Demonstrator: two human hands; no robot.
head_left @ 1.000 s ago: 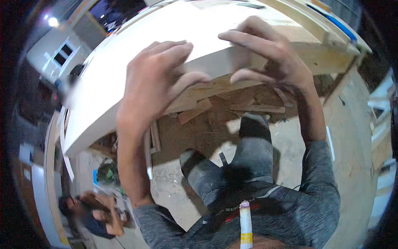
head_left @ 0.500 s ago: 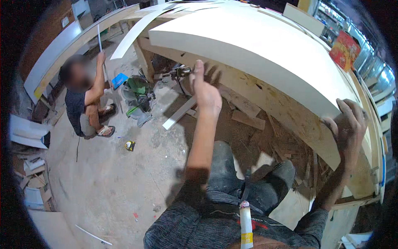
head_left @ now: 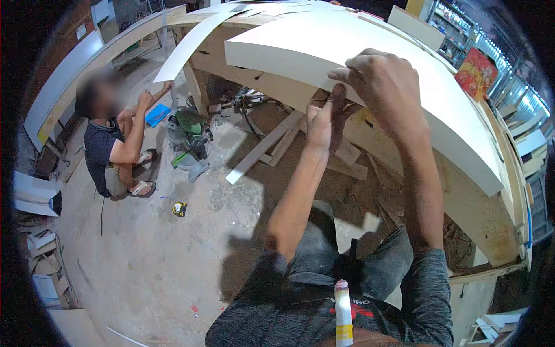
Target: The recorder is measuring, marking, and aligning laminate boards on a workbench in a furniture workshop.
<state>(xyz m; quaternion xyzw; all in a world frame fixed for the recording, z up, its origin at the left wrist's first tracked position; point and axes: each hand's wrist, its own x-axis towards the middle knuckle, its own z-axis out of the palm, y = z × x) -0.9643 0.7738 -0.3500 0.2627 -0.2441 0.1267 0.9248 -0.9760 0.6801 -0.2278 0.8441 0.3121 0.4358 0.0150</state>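
A long white panel (head_left: 289,56) with a thick front edge lies across the workbench before me. My left hand (head_left: 324,122) is at the middle of that edge, thumb up and fingers curled. Just right of it and higher, my right hand (head_left: 386,84) is bent over the same edge, its fingers folded together. The two hands nearly meet. What lies between their fingertips, if anything, is hidden. A curved white strip (head_left: 199,39) hangs off the bench to the left of the panel.
At left a co-worker (head_left: 110,141) squats, hands raised around a thin strip. On the floor are a green-and-grey power saw (head_left: 188,136), a tape measure (head_left: 180,209) and wooden offcuts (head_left: 263,150). A cigarette (head_left: 343,312) juts up at the lower edge.
My right hand has left the panel's right end and come to its middle, beside my left hand, which moved right. The panel sits farther right. The co-worker's hands have shifted.
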